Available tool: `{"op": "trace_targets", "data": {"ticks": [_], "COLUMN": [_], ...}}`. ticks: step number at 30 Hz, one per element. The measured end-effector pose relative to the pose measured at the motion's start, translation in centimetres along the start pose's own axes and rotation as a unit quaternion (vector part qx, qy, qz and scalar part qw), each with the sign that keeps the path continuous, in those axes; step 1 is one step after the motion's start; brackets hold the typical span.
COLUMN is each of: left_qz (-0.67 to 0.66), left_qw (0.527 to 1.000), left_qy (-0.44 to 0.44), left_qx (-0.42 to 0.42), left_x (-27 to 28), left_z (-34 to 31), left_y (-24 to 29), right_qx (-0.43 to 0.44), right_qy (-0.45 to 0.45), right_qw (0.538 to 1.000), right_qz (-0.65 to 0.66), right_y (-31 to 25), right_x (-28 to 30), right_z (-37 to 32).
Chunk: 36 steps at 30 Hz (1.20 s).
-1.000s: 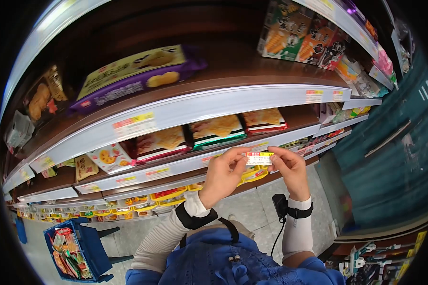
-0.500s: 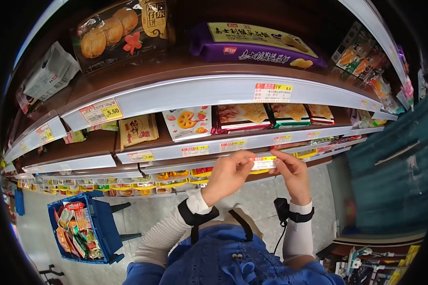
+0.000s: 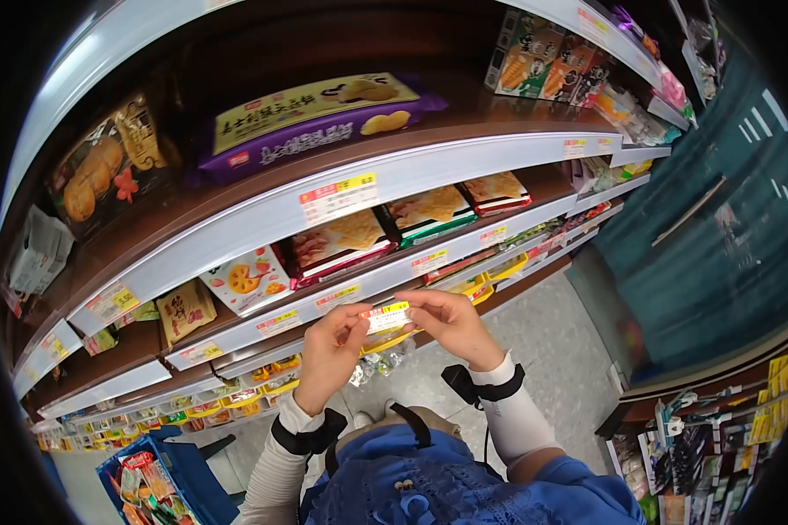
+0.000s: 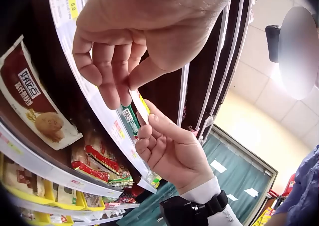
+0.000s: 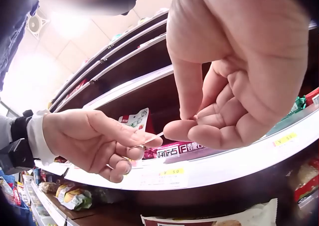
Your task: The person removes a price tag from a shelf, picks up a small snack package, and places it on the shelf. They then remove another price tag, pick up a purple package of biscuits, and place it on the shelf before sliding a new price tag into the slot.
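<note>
A small price tag [image 3: 387, 320], white with a red and yellow top strip, is stretched between my two hands in front of the lower shelf edge. My left hand [image 3: 329, 357] pinches its left end between thumb and fingers. At the other end, the thumb and fingertips of my right hand [image 3: 457, 329] grip it. The left wrist view shows the tag [image 4: 141, 106] nearly edge-on between both thumbs. Past the hands on the shelf lie cracker packs [image 3: 340, 245] with dark red and green edges, and a white biscuit pack [image 3: 248, 278].
Along the upper shelf rail [image 3: 236, 229] sit other price labels. Above it lies a purple biscuit pack [image 3: 315, 122], with snack boxes [image 3: 547, 61] at right. A blue basket [image 3: 179, 477] of packets stands on the floor at lower left. A teal curtain [image 3: 718, 236] hangs at right.
The head view swung right along the shelf, then back left. Both hands now appear further left and slightly lower in it, still pinching the price tag by its ends.
</note>
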State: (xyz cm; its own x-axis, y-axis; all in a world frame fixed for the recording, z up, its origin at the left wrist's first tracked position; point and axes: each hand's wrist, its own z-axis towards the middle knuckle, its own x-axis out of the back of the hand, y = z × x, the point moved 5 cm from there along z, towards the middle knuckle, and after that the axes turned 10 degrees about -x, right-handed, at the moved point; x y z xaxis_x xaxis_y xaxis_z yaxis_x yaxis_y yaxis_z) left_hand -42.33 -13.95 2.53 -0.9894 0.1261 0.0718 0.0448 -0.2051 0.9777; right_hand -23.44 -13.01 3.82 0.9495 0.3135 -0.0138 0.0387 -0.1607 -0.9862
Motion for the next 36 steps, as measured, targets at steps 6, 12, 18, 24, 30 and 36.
{"op": "trace_targets", "data": {"ticks": [6, 12, 18, 24, 30, 36], "left_qz": [-0.003, 0.036, 0.126, 0.186, 0.226, 0.264], "left_qw": [1.0, 0.998, 0.987, 0.974, 0.962, 0.955], "left_qy": [-0.02, -0.02, -0.006, -0.02, -0.052, -0.042], "left_qx": [-0.002, -0.048, -0.095, -0.126, -0.146, -0.131], "left_x": [-2.5, -3.6, -2.5, 1.0, 7.7, 16.0], "left_z": [0.7, 1.1, -0.3, -1.7, -3.3, -6.1], "left_y": [-0.3, 0.0, 1.0, 2.2, 4.1, 4.9], "right_qx": [0.003, -0.002, 0.002, 0.007, -0.003, 0.075], "right_qy": [0.02, 0.046, 0.023, 0.004, -0.003, 0.007], "right_qw": [0.999, 0.999, 1.0, 0.995, 0.996, 0.986], "right_qz": [0.026, 0.012, -0.014, -0.104, -0.092, -0.146], "right_y": [0.3, 1.2, 2.5, 1.6, 0.7, -1.2], "right_x": [2.2, 3.9, 2.5, -1.5, -8.3, -17.5], "right_z": [-1.0, -0.9, 0.0, 0.3, 1.2, 2.8]}}
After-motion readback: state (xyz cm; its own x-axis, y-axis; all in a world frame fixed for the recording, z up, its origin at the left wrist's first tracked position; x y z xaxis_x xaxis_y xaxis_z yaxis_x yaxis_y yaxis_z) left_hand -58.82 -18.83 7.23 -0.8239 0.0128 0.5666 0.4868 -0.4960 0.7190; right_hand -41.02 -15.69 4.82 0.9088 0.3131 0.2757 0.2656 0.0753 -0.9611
